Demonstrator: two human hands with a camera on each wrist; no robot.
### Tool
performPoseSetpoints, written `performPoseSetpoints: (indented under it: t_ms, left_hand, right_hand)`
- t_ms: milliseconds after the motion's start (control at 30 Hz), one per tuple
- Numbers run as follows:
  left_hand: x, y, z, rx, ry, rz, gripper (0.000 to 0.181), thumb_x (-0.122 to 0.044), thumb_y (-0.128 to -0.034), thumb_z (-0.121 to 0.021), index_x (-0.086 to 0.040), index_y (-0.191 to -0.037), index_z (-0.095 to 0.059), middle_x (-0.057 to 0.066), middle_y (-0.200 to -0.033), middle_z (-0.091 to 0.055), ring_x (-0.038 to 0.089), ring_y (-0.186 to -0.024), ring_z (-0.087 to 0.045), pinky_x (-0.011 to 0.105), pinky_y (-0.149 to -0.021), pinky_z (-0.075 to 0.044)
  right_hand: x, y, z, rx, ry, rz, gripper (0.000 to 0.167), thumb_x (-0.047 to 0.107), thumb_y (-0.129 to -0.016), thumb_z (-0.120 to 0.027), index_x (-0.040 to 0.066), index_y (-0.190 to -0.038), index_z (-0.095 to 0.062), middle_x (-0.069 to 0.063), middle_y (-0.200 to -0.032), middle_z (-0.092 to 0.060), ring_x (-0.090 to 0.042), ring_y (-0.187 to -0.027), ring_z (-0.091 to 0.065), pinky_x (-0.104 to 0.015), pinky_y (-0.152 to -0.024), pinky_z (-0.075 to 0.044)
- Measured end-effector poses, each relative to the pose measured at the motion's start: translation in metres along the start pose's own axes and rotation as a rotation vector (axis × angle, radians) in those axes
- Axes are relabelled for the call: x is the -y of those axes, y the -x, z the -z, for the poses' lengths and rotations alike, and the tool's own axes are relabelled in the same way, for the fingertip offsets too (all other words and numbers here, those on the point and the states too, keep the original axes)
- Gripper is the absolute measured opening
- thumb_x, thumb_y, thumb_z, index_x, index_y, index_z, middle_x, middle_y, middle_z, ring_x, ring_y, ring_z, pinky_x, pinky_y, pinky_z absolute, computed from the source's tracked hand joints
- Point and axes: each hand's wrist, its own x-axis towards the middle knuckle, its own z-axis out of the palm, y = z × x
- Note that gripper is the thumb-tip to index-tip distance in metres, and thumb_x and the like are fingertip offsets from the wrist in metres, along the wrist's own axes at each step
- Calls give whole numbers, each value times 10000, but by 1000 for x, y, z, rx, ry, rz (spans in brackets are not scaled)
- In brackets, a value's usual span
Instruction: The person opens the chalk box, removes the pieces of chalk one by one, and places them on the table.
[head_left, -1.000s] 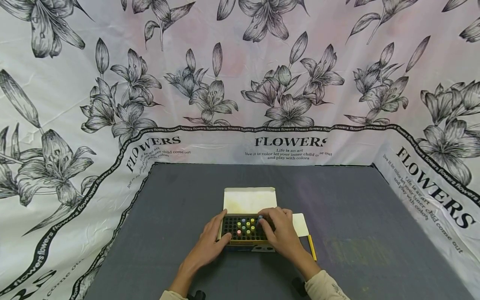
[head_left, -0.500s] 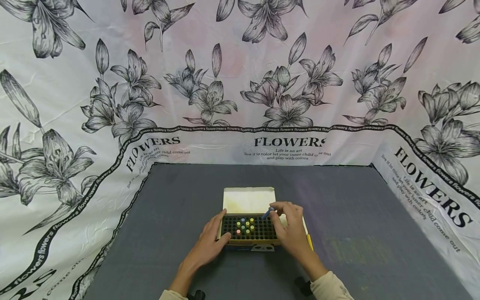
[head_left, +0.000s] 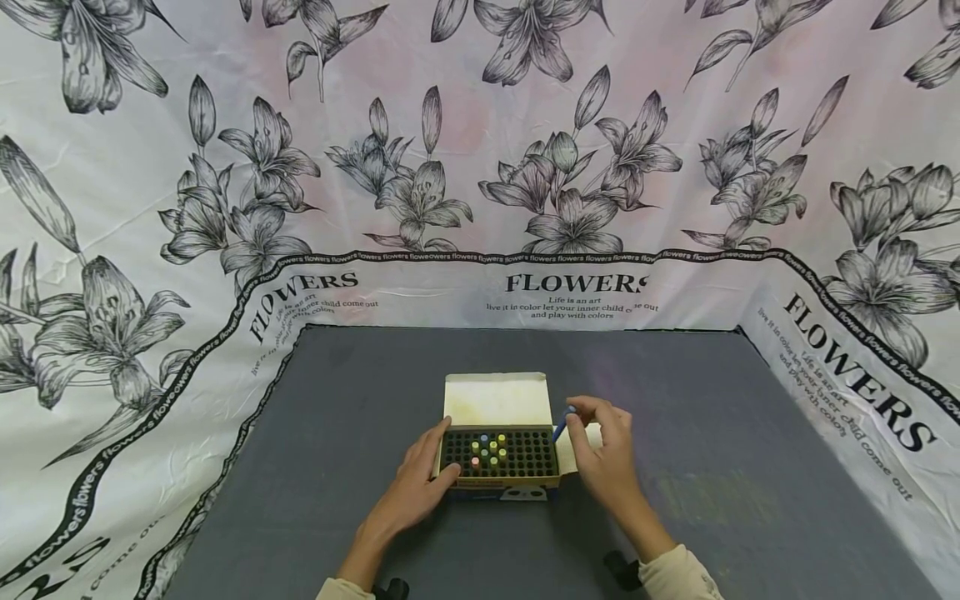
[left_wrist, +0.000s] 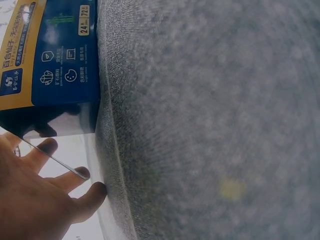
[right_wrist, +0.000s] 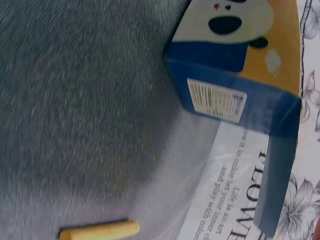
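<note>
On the grey tabletop sits an open chalk box (head_left: 510,482) with a black holed insert and several coloured chalks (head_left: 493,447) standing in it. My left hand (head_left: 414,475) holds the box's left end, thumb at the front rim and fingers along the side. Its spread fingers (left_wrist: 90,197) show beside the box end in the left wrist view. My right hand (head_left: 611,454) pinches a blue chalk stick (head_left: 558,427) between thumb and index finger, tilted just off the box's right end. That hand is out of the right wrist view.
The lid flap (head_left: 497,400) stands up behind the box, and a side flap (head_left: 592,435) sticks out right. A yellow chalk (right_wrist: 102,231) lies on the tabletop right of the box. Flower-printed cloth (head_left: 420,292) rises around the table.
My right hand has lifted the blue chalk out of the insert's back right area and carried it right, past the box's end. The left hand stays put at the box.
</note>
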Motion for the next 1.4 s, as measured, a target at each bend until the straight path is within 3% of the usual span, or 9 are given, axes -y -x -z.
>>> performPoseSetpoints:
  t_ms: [100,333,633,833,1033,1167,1267,1400]
  left_hand:
    - [0,0,0,2,-2,1,699,-376,-1047,-541,-265,-1646,-199,108,-1682,-253,453,-1542,-203,795,-1098,-186]
    - [1,0,0,10,19,7,701,-373,-1047,-549,-295,-1645,-190,96,-1687,-242,446,-1548,-191,790,-1105,-193]
    - [2,1,0,8,12,7,698,-375,-1050,-546,-294,-1645,-189,106,-1688,-236,458,-1545,-194,790,-1099,-211]
    - [1,1,-1,3,14,5,703,-366,-1047,-549,-286,-1646,-189,108,-1688,-238,457,-1544,-197,786,-1103,-208]
    - [1,0,-1,7,23,4,711,-371,-1043,-551,-275,-1648,-188,102,-1688,-240,449,-1547,-198,781,-1108,-203]
    - [0,0,0,8,26,1,710,-368,-1044,-547,-264,-1649,-189,100,-1688,-240,445,-1548,-196,780,-1114,-185]
    - [-1,1,0,1,13,-3,713,-366,-1042,-551,-259,-1649,-192,102,-1686,-246,444,-1546,-201,783,-1115,-180]
    - [-1,2,0,-3,4,4,713,-372,-1040,-552,-272,-1648,-192,98,-1685,-250,443,-1547,-200,789,-1110,-172]
  right_hand:
    - [-5,-1,6,-36,20,20,304,-179,-808,-688,-31,-1073,-704,-109,-836,-664,-178,-768,-546,-319,-877,-273]
    - [-11,-2,29,-53,40,-34,268,-164,-847,-658,-48,-1085,-702,-121,-815,-656,-63,-775,-519,-304,-883,-273]
    - [-2,-2,52,-100,86,-79,229,-208,-846,-594,-129,-1043,-679,-194,-740,-600,-62,-732,-487,-259,-861,-247]
    - [-25,11,69,-113,141,-172,224,-141,-883,-632,-52,-1070,-719,-116,-738,-632,43,-713,-464,-270,-828,-260]
    - [-41,26,81,-34,196,-253,172,-52,-921,-648,-34,-1075,-721,-55,-756,-660,33,-678,-486,-245,-800,-295]
    - [-45,34,86,44,242,-303,138,-27,-935,-653,-15,-1050,-729,-29,-734,-661,2,-578,-487,-148,-576,-345]
    - [-47,40,88,108,289,-337,130,6,-946,-661,-14,-1053,-732,-41,-735,-679,5,-524,-476,-165,-449,-357]
    - [-49,46,91,195,370,-395,146,59,-958,-676,4,-1078,-737,-50,-783,-712,19,-561,-515,-218,-506,-439]
